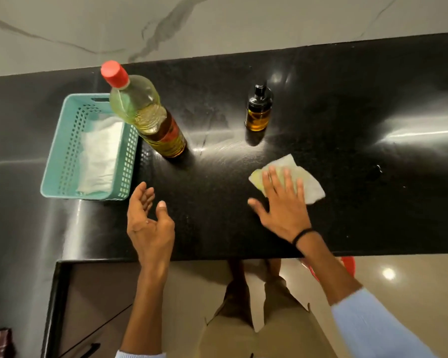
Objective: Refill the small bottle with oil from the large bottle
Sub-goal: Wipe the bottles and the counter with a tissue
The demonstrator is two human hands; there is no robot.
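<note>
The large oil bottle stands upright on the black counter, red cap on, yellow oil inside. To its right stands the small amber bottle with a black pump top, partly filled with oil. My right hand lies flat, fingers spread, pressing a pale tissue onto the counter in front of the small bottle. Over the counter's front part my left hand hovers open and holds nothing, below the large bottle.
A teal perforated basket with white tissue in it stands left of the large bottle. The counter's front edge runs under my wrists. A red object shows on the floor below the edge.
</note>
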